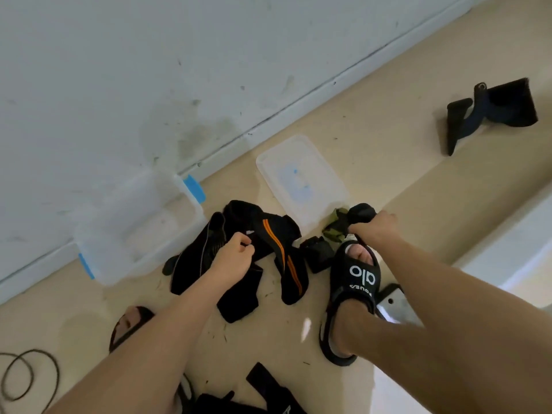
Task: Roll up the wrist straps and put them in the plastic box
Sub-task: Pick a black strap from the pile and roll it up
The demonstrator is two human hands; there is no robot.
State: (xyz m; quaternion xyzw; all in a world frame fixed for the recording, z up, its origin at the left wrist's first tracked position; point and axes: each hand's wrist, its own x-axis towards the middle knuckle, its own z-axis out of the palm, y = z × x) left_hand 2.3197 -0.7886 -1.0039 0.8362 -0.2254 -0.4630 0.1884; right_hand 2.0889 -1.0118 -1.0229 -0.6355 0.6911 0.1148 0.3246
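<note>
Both forearms reach down: left hand (234,258) pinches the black strap pile (239,249), right hand (375,230) clenches a black strap (361,213). Gathering stage, I'd say. Rolling comes next, then the clear plastic box (134,225).

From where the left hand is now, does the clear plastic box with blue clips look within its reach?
Probably yes: the left hand is beside the clear plastic box, whose open top is uncovered.

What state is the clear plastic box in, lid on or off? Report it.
Off. The clear plastic box with blue latches stands open by the wall; its translucent lid lies flat on the floor beside it.
</note>
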